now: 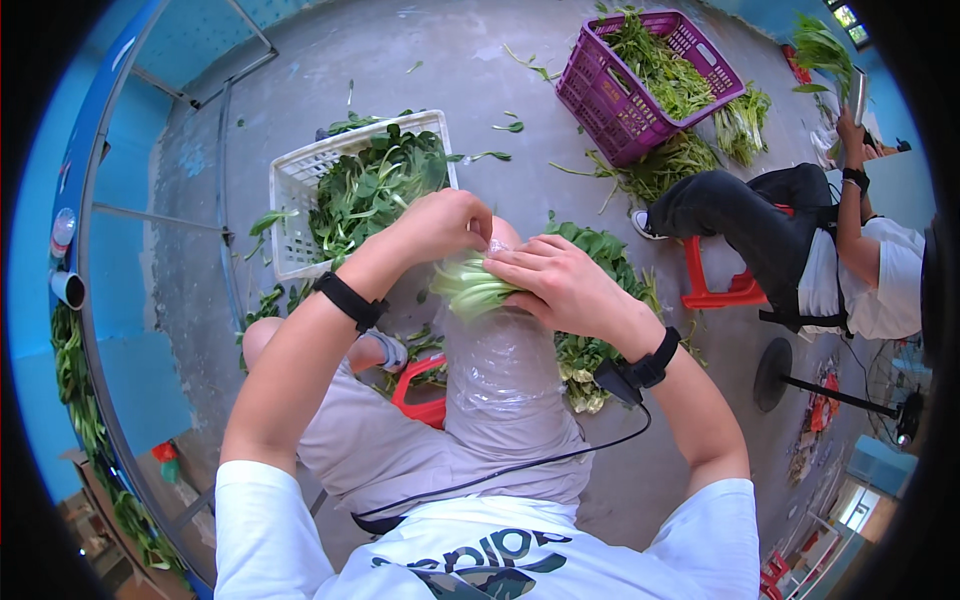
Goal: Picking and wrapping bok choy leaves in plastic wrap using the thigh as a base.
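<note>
A bunch of pale-stemmed leafy greens [470, 287] lies across my right knee, on a clear plastic sheet [500, 360] draped over my thigh. My left hand [445, 222] curls over the top of the bunch near the stem ends. Fingers of my right hand [555, 280] press on the stems from the right side. Both wrists carry black bands, and a cable runs from the right one down to my waist. Just beyond my left hand stands a white crate [290, 190] filled with dark green leaves.
A loose heap of greens [600, 260] lies on the concrete floor by my right knee. A purple basket [600, 100] of greens stands farther back. A person sits on a red stool [715, 290] at right, holding up greens. A standing fan base [772, 375] is nearby. A red stool [420, 395] is under me.
</note>
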Action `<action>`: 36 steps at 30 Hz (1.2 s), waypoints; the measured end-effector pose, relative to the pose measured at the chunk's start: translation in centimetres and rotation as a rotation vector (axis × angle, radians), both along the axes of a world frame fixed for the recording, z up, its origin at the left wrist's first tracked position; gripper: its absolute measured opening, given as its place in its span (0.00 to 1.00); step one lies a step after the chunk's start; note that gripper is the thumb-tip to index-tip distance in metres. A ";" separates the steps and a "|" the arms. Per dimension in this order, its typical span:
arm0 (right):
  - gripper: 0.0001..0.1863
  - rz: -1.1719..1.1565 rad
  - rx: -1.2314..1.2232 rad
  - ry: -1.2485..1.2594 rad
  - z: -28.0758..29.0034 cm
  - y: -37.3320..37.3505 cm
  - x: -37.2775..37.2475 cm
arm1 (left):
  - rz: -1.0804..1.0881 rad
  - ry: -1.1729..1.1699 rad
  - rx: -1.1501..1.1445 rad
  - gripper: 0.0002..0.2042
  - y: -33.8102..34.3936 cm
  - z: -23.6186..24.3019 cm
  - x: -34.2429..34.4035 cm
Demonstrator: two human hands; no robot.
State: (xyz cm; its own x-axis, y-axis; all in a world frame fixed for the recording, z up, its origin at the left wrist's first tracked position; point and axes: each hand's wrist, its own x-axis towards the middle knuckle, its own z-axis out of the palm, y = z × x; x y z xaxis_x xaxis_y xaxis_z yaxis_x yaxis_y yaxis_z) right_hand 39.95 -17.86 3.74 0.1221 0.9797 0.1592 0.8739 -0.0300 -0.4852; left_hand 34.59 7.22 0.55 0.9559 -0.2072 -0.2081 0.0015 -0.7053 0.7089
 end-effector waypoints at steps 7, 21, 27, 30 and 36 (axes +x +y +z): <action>0.29 -0.002 0.027 -0.013 0.1 0.0 -0.1 | 0.043 0.136 0.062 0.08 -0.2 -0.3 0.7; 0.29 0.011 0.037 -0.014 -0.2 0.3 0.0 | -0.017 0.044 0.234 0.10 -0.9 0.5 0.0; 0.28 -0.001 -0.029 0.016 0.0 0.1 0.1 | -0.074 0.053 0.018 0.09 0.4 0.3 -0.4; 0.28 -0.011 -0.029 0.040 0.1 0.0 0.1 | -0.045 0.032 -0.022 0.08 0.5 0.8 -1.0; 0.24 -0.067 0.086 0.131 0.7 0.3 0.5 | -0.057 -0.111 -0.084 0.06 0.2 1.8 -1.9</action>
